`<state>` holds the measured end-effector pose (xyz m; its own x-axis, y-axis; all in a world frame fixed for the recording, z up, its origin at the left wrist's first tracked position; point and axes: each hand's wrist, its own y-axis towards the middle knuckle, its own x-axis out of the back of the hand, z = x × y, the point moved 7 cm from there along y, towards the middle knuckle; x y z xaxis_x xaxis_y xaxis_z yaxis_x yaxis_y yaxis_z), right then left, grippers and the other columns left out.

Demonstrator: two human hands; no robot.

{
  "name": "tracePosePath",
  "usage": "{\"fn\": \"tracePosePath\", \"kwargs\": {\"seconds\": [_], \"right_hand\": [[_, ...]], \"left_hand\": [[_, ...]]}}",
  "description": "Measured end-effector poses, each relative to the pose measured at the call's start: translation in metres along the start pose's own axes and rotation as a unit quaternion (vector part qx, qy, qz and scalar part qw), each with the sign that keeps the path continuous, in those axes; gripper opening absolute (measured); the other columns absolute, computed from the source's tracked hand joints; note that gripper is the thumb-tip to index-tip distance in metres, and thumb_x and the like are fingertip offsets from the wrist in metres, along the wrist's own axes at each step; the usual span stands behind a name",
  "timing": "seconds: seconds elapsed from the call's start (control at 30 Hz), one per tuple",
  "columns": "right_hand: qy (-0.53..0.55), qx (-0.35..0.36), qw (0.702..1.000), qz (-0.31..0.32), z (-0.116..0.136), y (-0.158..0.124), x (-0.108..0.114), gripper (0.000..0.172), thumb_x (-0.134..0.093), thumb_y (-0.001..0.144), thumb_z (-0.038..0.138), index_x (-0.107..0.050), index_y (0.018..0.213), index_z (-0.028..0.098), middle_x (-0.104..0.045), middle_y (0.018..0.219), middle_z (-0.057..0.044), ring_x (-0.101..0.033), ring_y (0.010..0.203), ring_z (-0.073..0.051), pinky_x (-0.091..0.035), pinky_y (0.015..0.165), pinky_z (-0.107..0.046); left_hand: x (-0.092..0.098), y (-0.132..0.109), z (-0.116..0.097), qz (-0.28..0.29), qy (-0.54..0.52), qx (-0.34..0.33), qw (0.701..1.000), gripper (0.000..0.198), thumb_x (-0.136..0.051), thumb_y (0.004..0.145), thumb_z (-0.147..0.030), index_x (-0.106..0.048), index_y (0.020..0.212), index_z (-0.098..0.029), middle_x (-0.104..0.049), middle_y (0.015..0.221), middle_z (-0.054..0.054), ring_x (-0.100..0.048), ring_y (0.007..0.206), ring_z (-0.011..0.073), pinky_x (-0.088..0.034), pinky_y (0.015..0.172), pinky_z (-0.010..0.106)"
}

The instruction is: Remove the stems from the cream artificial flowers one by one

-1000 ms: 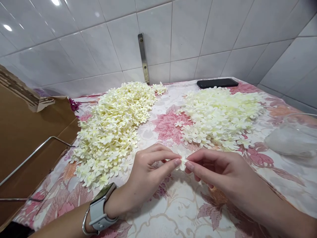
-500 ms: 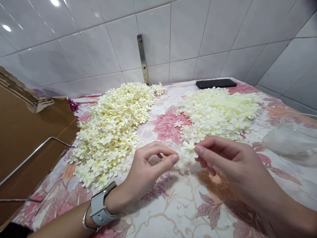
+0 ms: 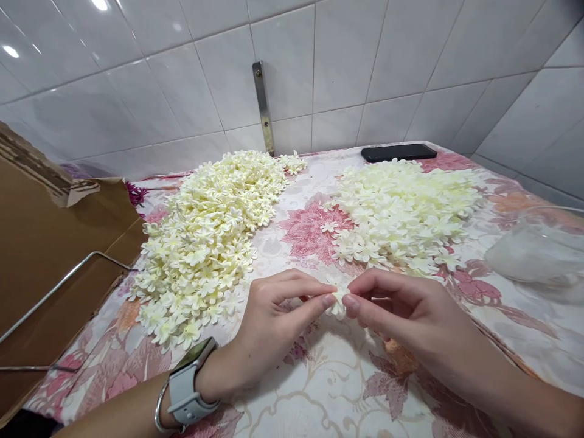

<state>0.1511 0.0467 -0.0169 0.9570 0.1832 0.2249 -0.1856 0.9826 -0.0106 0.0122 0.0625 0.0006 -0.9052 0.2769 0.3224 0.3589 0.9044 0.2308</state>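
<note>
Between my two hands is a small cream-white, artificial-looking flower, its petals partly covered by fingertips. My left hand pinches its left edge with thumb and forefinger; a grey watch is on that wrist. From the other side, my right hand grips it between thumb and forefinger, its other fingers curled beneath. Just beyond my right hand lies a heap of flat pale flowers. To the left of my left hand is a taller, denser pile of similar yellowish-white flowers.
A flowered tablecloth covers the table, which meets a tiled wall. The black phone lies at the back edge. A clear plastic bag sits at the right. An open cardboard box with a bent metal wire stands at the left.
My right hand has moved left and slightly down with its flower, and my fingertips now meet around it. My left hand has shifted a little and grips the flower too.
</note>
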Motion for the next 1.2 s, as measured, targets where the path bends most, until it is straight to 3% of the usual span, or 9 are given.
{"fn": "tracePosePath", "kwargs": {"seconds": [0.23, 0.4, 0.63, 0.87, 1.2], "right_hand": [[-0.038, 0.006, 0.999, 0.020, -0.002, 0.001, -0.003, 0.017, -0.066, 0.075, 0.035, -0.061, 0.072, 0.020, -0.058, 0.070, 0.001, -0.055, 0.063, -0.013, -0.042, 0.053, -0.022], [-0.045, 0.011, 0.999, 0.022, -0.004, 0.002, -0.004, 0.017, -0.064, 0.076, 0.036, -0.061, 0.071, 0.020, -0.058, 0.069, 0.001, -0.055, 0.062, -0.013, -0.042, 0.053, -0.022], [-0.050, 0.028, 0.998, 0.028, -0.001, 0.001, -0.004, 0.017, -0.061, 0.079, 0.036, -0.063, 0.072, 0.021, -0.061, 0.069, 0.000, -0.057, 0.063, -0.013, -0.043, 0.054, -0.023], [-0.097, 0.051, 0.994, 0.026, 0.002, 0.002, -0.005, 0.017, -0.059, 0.080, 0.034, -0.063, 0.071, 0.021, -0.062, 0.066, 0.000, -0.054, 0.058, -0.012, -0.040, 0.049, -0.022], [-0.047, 0.012, 0.999, 0.022, -0.005, 0.002, -0.004, 0.018, -0.063, 0.077, 0.038, -0.063, 0.072, 0.020, -0.059, 0.071, 0.000, -0.054, 0.063, -0.014, -0.041, 0.053, -0.023]], "left_hand": [[-0.002, -0.001, 0.019, -0.021, -0.096, 0.117, 0.988, 0.008, -0.072, 0.071, -0.014, -0.075, 0.069, -0.021, -0.074, 0.071, -0.002, -0.065, 0.066, 0.0115, -0.049, 0.059, 0.016], [-0.002, -0.003, 0.021, -0.028, -0.112, 0.148, 0.982, 0.005, -0.073, 0.068, -0.015, -0.074, 0.065, -0.018, -0.072, 0.065, -0.001, -0.062, 0.061, 0.0101, -0.048, 0.056, 0.015], [-0.001, 0.000, 0.017, -0.028, -0.090, 0.147, 0.985, 0.006, -0.074, 0.068, -0.017, -0.072, 0.062, -0.016, -0.071, 0.064, 0.000, -0.061, 0.061, 0.0106, -0.047, 0.056, 0.015], [-0.006, -0.002, 0.022, 0.006, -0.082, 0.150, 0.985, 0.005, -0.070, 0.073, -0.022, -0.072, 0.074, -0.018, -0.073, 0.075, 0.000, -0.065, 0.069, 0.0123, -0.049, 0.062, 0.017], [-0.003, -0.002, 0.022, 0.000, -0.089, 0.146, 0.985, 0.009, -0.067, 0.076, -0.022, -0.070, 0.069, -0.017, -0.068, 0.067, -0.001, -0.059, 0.064, 0.0107, -0.044, 0.060, 0.018]]}}
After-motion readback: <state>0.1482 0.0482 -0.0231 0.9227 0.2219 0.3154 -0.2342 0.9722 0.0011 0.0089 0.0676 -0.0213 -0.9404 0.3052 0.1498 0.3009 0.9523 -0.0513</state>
